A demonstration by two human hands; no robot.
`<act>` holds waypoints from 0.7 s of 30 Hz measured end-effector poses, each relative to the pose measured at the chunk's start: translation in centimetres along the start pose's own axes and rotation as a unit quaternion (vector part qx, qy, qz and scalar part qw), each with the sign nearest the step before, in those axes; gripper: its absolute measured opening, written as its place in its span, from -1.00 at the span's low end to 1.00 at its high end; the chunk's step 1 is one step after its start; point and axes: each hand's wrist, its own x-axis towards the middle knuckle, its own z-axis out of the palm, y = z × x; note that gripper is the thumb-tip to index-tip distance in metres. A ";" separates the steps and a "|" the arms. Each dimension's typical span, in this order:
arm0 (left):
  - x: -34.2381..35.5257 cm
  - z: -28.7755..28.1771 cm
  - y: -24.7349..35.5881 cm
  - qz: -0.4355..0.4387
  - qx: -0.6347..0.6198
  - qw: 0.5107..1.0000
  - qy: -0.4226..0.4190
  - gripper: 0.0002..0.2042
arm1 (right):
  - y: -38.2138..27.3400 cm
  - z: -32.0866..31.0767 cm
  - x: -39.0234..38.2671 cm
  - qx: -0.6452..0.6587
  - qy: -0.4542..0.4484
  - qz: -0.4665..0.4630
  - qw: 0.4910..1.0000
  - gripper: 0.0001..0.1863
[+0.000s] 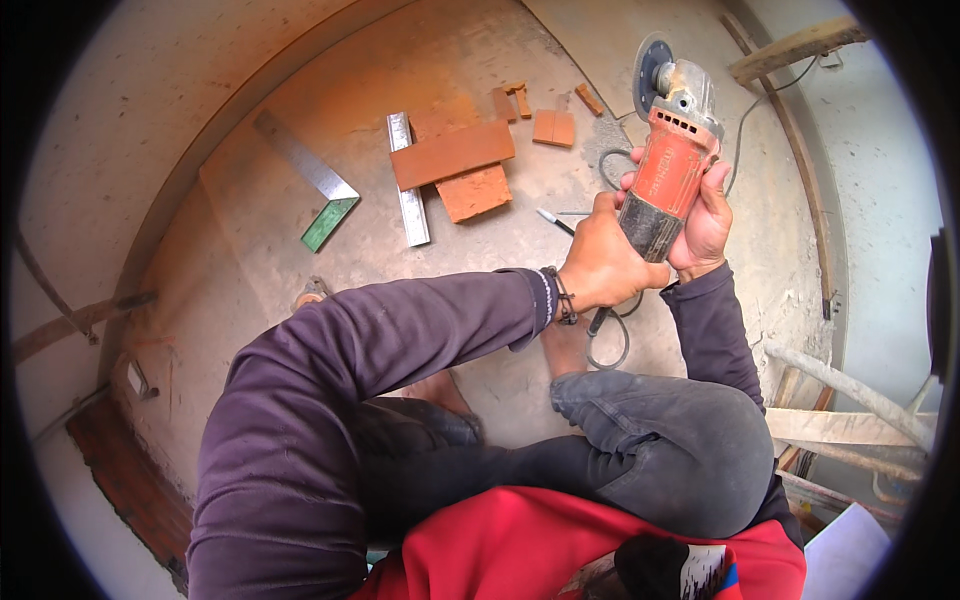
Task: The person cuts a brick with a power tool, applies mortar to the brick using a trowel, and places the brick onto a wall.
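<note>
Both of my hands hold a red and black angle grinder point(672, 178) up in front of me on the right, its grey metal head and cutting disc point(652, 76) pointing away. My left hand point(608, 258) is wrapped round the black rear end from the left. Cupped against the right side and underside is my right hand point(706, 222), partly hidden by the tool. A cord point(624, 352) loops below the grinder. On the floor to the left, a terracotta tile point(452, 155) lies across a silver metal bar point(408, 190) and another terracotta piece point(474, 194).
A try square point(330, 205) with a green handle lies at the left. Near my left hand is a black marker point(555, 221). Small cut tile pieces point(553, 128) sit farther off. Whitish metal poles point(850, 390) stand at the right, and a wooden beam point(798, 50) juts out beyond.
</note>
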 end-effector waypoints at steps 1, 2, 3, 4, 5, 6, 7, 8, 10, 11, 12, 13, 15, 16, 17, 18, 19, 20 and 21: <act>0.1 0.1 0.1 0.003 0.015 1.000 0.001 -0.13 | 0.0 0.1 -0.1 -0.005 0.009 -0.006 1.000 -0.08; 0.1 0.1 0.2 0.022 0.018 1.000 0.008 -0.13 | 0.1 0.0 -0.1 0.002 0.008 -0.011 1.000 -0.09; 0.2 0.3 -0.1 0.040 0.019 0.999 0.014 -0.12 | 0.2 -0.1 0.0 0.008 0.007 -0.015 1.000 -0.11; 0.4 0.4 -0.4 0.058 0.021 0.998 0.021 -0.11 | 0.3 -0.2 0.1 0.015 0.006 -0.019 1.000 -0.12; 0.6 0.5 -0.6 0.065 0.008 0.998 0.017 -0.12 | 0.2 -0.4 0.3 0.006 0.007 -0.016 1.000 -0.13; 0.9 0.5 -0.7 0.072 -0.005 0.997 0.015 -0.13 | 0.1 -0.6 0.6 -0.003 0.007 -0.012 1.000 -0.14; 1.2 0.5 -0.9 0.079 -0.018 0.997 0.013 -0.13 | 0.1 -0.7 0.9 -0.011 0.007 -0.008 1.000 -0.14; 1.3 0.4 -1.2 0.064 -0.014 0.998 0.005 -0.16 | 0.1 -0.7 1.1 -0.020 0.005 -0.003 1.000 -0.15; 1.4 0.2 -1.4 0.033 -0.008 0.999 -0.013 -0.21 | 0.1 -0.4 1.2 -0.037 0.006 0.009 0.999 -0.15; 1.6 0.2 -1.9 0.036 -0.039 0.998 -0.021 -0.24 | 0.2 -0.4 1.3 -0.044 0.013 0.020 0.999 -0.15; 2.0 0.3 -1.9 0.043 -0.069 0.996 -0.032 -0.28 | 0.0 -0.5 1.4 -0.052 0.020 0.026 0.998 -0.14; 2.2 0.4 -2.1 0.049 -0.098 0.993 -0.042 -0.31 | -0.1 -0.6 1.5 -0.060 0.028 0.033 0.997 -0.14; 2.0 0.0 -2.7 0.063 -0.199 0.973 -0.093 -0.42 | 0.1 -1.1 1.4 -0.135 -0.023 0.054 0.989 -0.25; 2.0 -0.6 -2.9 0.056 -0.224 0.966 -0.120 -0.43 | 0.3 -0.7 1.5 -0.173 -0.025 0.068 0.982 -0.28; 2.2 -1.1 -3.1 0.048 -0.249 0.956 -0.147 -0.45 | 0.6 -0.5 1.6 -0.211 -0.028 0.081 0.974 -0.30; 2.7 -1.4 -3.2 0.033 -0.204 0.966 -0.157 -0.39 | 0.5 -0.9 2.2 -0.204 -0.011 0.107 0.973 -0.33; 3.0 -1.7 -3.3 0.044 -0.192 0.967 -0.163 -0.36 | 0.6 -1.1 2.4 -0.229 -0.004 0.086 0.970 -0.36; 3.2 -2.0 -3.5 0.055 -0.180 0.967 -0.170 -0.33 | 0.9 -1.1 2.5 -0.254 0.003 0.066 0.965 -0.39; 3.2 -2.6 -3.4 0.065 -0.167 0.968 -0.174 -0.30 | 1.4 -0.9 2.8 -0.277 0.008 0.046 0.960 -0.42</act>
